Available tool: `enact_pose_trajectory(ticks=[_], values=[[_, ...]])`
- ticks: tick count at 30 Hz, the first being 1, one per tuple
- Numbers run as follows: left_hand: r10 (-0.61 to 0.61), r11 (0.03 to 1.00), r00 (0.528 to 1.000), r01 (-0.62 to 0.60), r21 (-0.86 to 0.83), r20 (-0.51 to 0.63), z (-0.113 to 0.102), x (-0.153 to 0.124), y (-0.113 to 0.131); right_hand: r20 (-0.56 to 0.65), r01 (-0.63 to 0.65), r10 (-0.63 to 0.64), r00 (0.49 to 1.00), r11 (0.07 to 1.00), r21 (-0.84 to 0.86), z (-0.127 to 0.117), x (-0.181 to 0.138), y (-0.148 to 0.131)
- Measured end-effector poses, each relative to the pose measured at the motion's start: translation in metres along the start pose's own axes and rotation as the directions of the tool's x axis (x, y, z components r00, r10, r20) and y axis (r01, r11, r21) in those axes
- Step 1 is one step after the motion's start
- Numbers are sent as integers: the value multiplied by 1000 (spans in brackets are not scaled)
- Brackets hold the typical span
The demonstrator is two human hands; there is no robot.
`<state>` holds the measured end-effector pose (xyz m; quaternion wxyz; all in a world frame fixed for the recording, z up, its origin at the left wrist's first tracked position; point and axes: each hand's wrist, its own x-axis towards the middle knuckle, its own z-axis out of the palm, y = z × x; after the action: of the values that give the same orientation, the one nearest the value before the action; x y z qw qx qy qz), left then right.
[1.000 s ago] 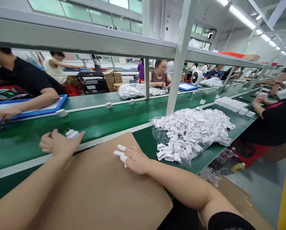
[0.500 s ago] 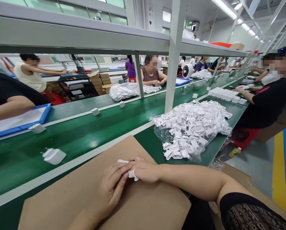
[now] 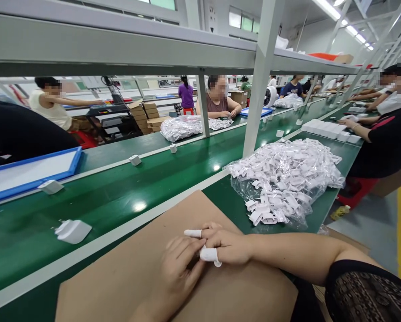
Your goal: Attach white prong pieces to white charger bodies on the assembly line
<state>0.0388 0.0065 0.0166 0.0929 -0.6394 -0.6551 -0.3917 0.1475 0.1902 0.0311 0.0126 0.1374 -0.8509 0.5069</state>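
Note:
My left hand (image 3: pixel 182 266) and my right hand (image 3: pixel 232 246) meet above a brown cardboard sheet (image 3: pixel 120 268). White finger cots (image 3: pixel 210 255) cover the thumb and one finger of my right hand. Bent fingers and thumb of my left hand close at the tip of the right thumb. Something small and white shows between the fingertips there, mostly hidden, and I cannot make out what it is. To the right of my hands, an open clear bag (image 3: pixel 287 179) is heaped with white plastic plug housings.
Beyond the cardboard runs a green conveyor belt (image 3: pixel 120 197), carrying a white plug adapter (image 3: pixel 73 231) and several more. A metal post (image 3: pixel 259 89) holds up a long shelf (image 3: pixel 120 44). White boxes (image 3: pixel 326 129) stand beside a co-worker (image 3: pixel 388 134) at right. A blue-rimmed tray (image 3: pixel 36 165) lies across the belt.
My hands have shifted right in view and drawn slightly apart, so the finger cots show more fully. The whole scene has shifted right as the head turned a little.

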Motion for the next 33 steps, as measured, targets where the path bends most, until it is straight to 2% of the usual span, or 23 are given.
enact_pose_trajectory(ticks=[5, 9, 12, 17, 23, 28, 33], values=[[-73, 993, 996, 77, -92, 44, 5, -2, -2, -1, 25, -25, 1000, 994, -111, 4, 0, 7], [-179, 958, 965, 215, -190, 192, 5, 2, -1, -6, 67, -69, 998, 985, -156, 6, -1, 11], [-238, 942, 937, 287, -174, 257, 5, 4, 1, 45, 100, -92, 995, 970, -220, 5, -2, 13], [-233, 958, 932, 269, -96, 278, 9, 2, 0, 99, 127, -98, 990, 928, -350, 4, -3, 14], [-233, 957, 927, 272, -99, 293, 10, 2, -2, 123, 153, -109, 986, 886, -437, 4, -4, 14], [-246, 952, 917, 289, -97, 313, 7, 3, 1, 137, 172, -122, 983, 876, -451, 2, -4, 13], [-243, 934, 909, 314, -172, 338, -2, 11, 8, 129, 164, -120, 984, 889, -428, 1, -3, 13]])
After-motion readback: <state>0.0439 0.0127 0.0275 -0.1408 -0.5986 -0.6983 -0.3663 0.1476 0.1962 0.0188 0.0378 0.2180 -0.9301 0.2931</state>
